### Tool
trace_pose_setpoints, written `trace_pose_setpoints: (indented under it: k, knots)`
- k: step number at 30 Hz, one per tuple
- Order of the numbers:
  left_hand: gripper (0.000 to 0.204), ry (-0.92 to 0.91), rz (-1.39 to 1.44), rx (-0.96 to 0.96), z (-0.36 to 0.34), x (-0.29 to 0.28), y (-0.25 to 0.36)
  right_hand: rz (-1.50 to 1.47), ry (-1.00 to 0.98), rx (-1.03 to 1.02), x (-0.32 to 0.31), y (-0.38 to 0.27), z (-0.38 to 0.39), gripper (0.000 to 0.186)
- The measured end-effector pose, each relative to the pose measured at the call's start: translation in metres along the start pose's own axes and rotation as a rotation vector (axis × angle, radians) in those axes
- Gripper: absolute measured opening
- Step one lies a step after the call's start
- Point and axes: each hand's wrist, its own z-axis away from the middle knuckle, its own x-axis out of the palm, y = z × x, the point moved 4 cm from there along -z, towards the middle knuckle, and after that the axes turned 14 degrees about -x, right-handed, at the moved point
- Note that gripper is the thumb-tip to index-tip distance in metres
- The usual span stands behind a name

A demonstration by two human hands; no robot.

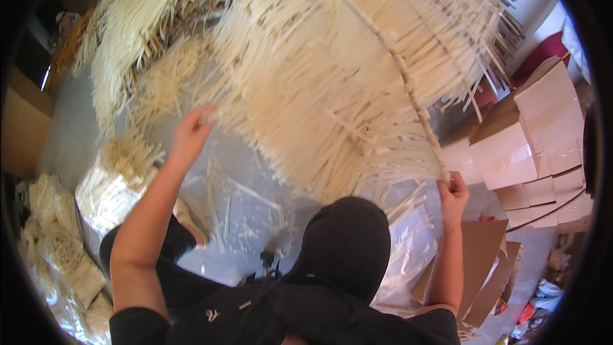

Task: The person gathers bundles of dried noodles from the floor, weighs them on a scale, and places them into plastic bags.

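My right hand [452, 195] is closed round the near end of a long thin pole [408, 83], which runs up and away to the left. Pale cream, flat noodle-like strips [300, 89] hang or lie in a wide sheet along the pole's left side. Out to the left, my left hand [196, 124] has its fingers pinched together beside the sheet's left edge. Something small and whitish shows at those fingertips, too blurred to name. Loose strip pieces [252, 195] lie scattered on the grey floor between my arms.
More strips on sticks [460, 19] are piled at the far right, and another heap [128, 38] lies far left. Cardboard boxes [504, 147] stack at the right, with an opened carton [479, 249] nearer. Clear plastic bags of strips [57, 249] sit at the lower left.
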Motion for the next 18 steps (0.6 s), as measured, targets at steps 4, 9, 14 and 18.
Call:
trace_pose_setpoints:
  k: [4,9,14,18]
  knots:
    - [0.056,0.037,0.036,0.352,-0.018,0.048,0.137,0.078,-0.062,0.057,-0.058,-0.017,0.061,0.007]
    - [0.055,-0.166,-0.251,0.335,-0.016,0.103,0.118,0.28,-0.245,0.053,-0.067,-0.024,0.093,0.01]
    - [0.027,-0.362,-0.316,0.132,-0.007,0.129,-0.025,0.679,-0.292,-0.162,-0.034,0.017,0.11,0.023]
    - [0.025,-0.36,-0.143,-0.02,0.012,0.114,-0.023,0.668,0.012,-0.177,-0.027,0.01,0.122,0.031]
